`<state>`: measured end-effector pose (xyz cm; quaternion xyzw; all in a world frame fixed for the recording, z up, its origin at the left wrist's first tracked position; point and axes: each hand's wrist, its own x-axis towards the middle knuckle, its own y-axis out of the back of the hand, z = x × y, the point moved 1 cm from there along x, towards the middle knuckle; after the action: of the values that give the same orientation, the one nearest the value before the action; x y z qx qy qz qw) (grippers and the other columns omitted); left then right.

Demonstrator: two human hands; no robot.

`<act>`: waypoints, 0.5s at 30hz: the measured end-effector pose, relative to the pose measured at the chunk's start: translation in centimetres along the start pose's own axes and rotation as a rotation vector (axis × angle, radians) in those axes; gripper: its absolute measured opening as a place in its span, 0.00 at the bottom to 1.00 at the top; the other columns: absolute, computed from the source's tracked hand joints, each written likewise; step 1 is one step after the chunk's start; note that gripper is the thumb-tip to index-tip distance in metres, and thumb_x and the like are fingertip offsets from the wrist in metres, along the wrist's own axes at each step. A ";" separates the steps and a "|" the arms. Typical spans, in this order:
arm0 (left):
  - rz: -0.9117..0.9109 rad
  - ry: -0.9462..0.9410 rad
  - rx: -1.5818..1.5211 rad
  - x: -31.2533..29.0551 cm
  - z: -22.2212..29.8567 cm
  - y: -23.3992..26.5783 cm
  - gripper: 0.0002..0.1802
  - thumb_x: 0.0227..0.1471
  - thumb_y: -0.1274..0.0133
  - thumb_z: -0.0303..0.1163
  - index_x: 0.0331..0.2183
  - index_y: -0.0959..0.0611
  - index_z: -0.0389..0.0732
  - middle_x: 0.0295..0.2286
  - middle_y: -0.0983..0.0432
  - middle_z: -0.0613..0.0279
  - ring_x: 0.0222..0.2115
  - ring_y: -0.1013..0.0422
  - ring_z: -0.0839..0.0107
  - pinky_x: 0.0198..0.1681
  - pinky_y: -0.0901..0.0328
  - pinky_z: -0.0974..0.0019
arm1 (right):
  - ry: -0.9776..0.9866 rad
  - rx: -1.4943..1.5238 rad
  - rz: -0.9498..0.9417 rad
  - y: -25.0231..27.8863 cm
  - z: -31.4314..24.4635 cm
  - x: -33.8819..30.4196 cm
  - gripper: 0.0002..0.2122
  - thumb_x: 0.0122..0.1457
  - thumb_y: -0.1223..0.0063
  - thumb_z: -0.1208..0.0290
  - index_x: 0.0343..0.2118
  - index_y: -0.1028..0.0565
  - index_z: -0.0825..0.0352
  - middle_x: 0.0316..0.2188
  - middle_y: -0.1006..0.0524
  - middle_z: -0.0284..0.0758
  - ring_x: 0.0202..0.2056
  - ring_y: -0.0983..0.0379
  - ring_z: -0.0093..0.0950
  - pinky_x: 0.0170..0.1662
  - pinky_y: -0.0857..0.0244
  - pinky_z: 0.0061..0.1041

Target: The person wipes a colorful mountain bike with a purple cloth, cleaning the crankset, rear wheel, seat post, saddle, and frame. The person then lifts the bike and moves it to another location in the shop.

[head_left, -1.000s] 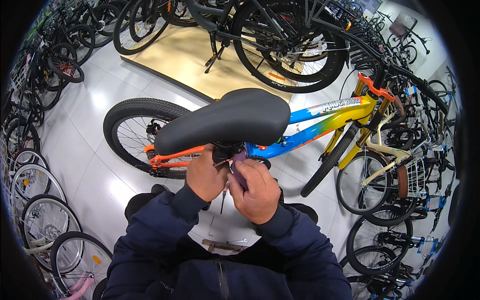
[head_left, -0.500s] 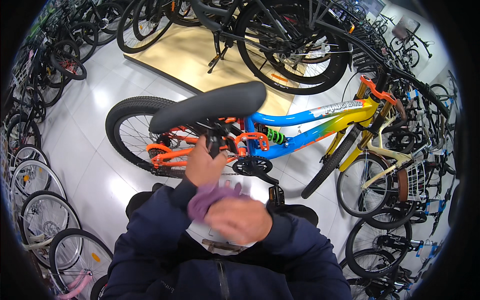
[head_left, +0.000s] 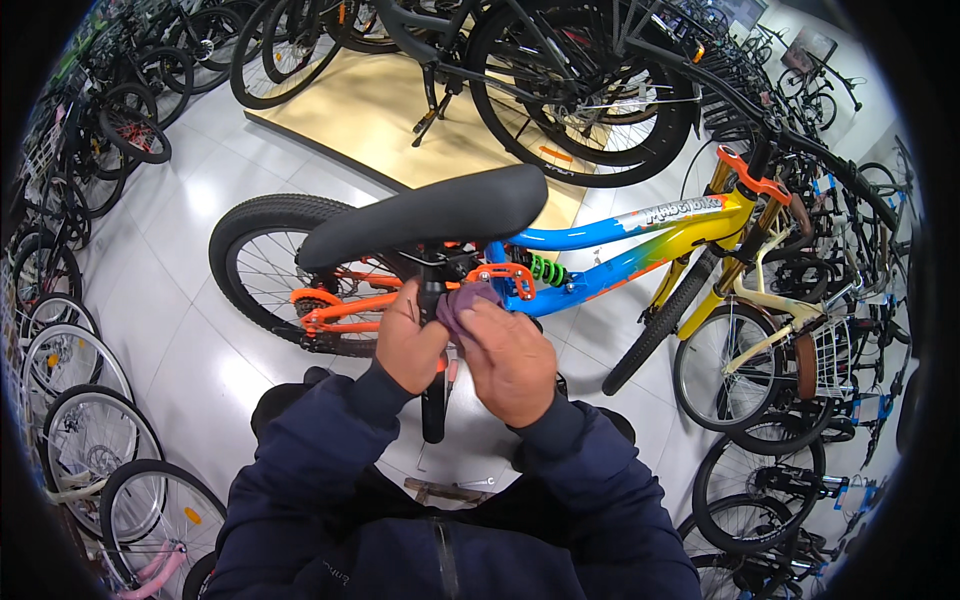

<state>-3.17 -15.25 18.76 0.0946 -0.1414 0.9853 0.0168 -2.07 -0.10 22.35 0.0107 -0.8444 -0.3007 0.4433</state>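
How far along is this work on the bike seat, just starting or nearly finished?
Midway, it seems. The black saddle already sits on its black seat post. In hand: the left hand grips the post while the right hand presses a purple cloth against it. The post's lower end hangs outside the colourful bike, so fitting it apparently remains.

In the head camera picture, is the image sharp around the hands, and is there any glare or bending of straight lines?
Head view: the left hand, the right hand and the black saddle are fairly sharp; ceiling light glares softly on the white tiled floor; the fisheye lens bends the edge of the wooden platform and squeezes the bicycles near the dark round rim.
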 end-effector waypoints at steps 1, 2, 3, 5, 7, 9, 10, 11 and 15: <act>-0.002 0.032 -0.044 -0.2 -0.1 -0.1 0.21 0.51 0.54 0.19 0.49 0.27 0.35 0.34 0.24 0.65 0.30 0.29 0.82 0.31 0.34 0.75 | 0.050 -0.031 0.014 -0.1 0.0 0.0 0.16 0.46 0.38 0.85 0.41 0.21 0.68 0.40 0.20 0.44 0.32 0.23 0.40 0.35 0.27 0.29; 0.001 0.061 -0.075 -0.4 -0.1 -0.1 0.21 0.50 0.54 0.19 0.49 0.27 0.36 0.33 0.24 0.65 0.27 0.30 0.83 0.27 0.35 0.75 | 0.068 -0.071 0.011 -0.3 0.0 0.0 0.16 0.45 0.39 0.86 0.40 0.21 0.68 0.40 0.20 0.44 0.31 0.23 0.39 0.34 0.27 0.29; 0.007 0.088 -0.106 -0.5 -0.1 -0.1 0.22 0.49 0.54 0.19 0.48 0.27 0.36 0.33 0.24 0.66 0.25 0.30 0.83 0.24 0.36 0.75 | 0.099 -0.107 0.024 -0.4 -0.1 -0.1 0.16 0.44 0.39 0.87 0.39 0.21 0.68 0.40 0.20 0.43 0.31 0.23 0.39 0.34 0.28 0.30; 0.022 0.095 -0.150 -0.5 -0.2 0.0 0.21 0.49 0.53 0.19 0.47 0.26 0.38 0.29 0.26 0.68 0.20 0.34 0.85 0.17 0.42 0.76 | 0.088 -0.078 0.016 -0.6 0.0 -0.2 0.17 0.44 0.42 0.87 0.39 0.21 0.68 0.41 0.20 0.42 0.30 0.24 0.36 0.33 0.28 0.28; 0.058 0.076 -0.163 -0.4 -0.4 0.1 0.19 0.49 0.53 0.20 0.46 0.26 0.38 0.27 0.27 0.69 0.20 0.35 0.85 0.18 0.41 0.76 | 0.076 -0.068 -0.018 -0.7 -0.1 -0.5 0.16 0.44 0.42 0.87 0.39 0.21 0.68 0.39 0.20 0.41 0.29 0.24 0.36 0.32 0.28 0.28; 0.097 0.047 -0.227 -0.2 -0.6 0.1 0.15 0.51 0.52 0.21 0.43 0.26 0.38 0.25 0.28 0.70 0.20 0.36 0.85 0.20 0.41 0.76 | 0.004 -0.056 -0.078 -0.5 0.0 -0.7 0.15 0.46 0.43 0.85 0.39 0.21 0.67 0.36 0.20 0.41 0.29 0.24 0.37 0.32 0.28 0.30; 0.116 0.016 -0.227 -0.1 -0.6 0.2 0.13 0.51 0.52 0.22 0.41 0.26 0.38 0.24 0.28 0.70 0.19 0.36 0.85 0.21 0.41 0.76 | -0.040 -0.055 -0.127 -0.4 0.0 -0.8 0.15 0.47 0.43 0.85 0.40 0.21 0.67 0.35 0.20 0.41 0.29 0.23 0.38 0.32 0.28 0.31; 0.134 -0.008 -0.208 0.0 -0.7 0.3 0.11 0.52 0.53 0.23 0.40 0.26 0.38 0.23 0.29 0.70 0.19 0.37 0.85 0.21 0.41 0.76 | -0.121 -0.050 -0.212 -0.2 0.2 -0.9 0.14 0.48 0.44 0.84 0.40 0.22 0.67 0.33 0.20 0.40 0.29 0.23 0.38 0.32 0.28 0.32; 0.208 0.003 0.035 0.5 -0.7 1.1 0.12 0.63 0.55 0.36 0.38 0.25 0.37 0.21 0.30 0.65 0.23 0.37 0.79 0.32 0.40 0.73 | -0.339 0.053 -0.356 0.4 0.5 -1.0 0.11 0.54 0.45 0.80 0.41 0.22 0.66 0.30 0.20 0.40 0.28 0.22 0.40 0.34 0.27 0.32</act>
<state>-3.86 -16.16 17.93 0.0783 -0.1333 0.9841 -0.0872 -1.72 0.74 21.63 0.1203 -0.8991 -0.3491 0.2350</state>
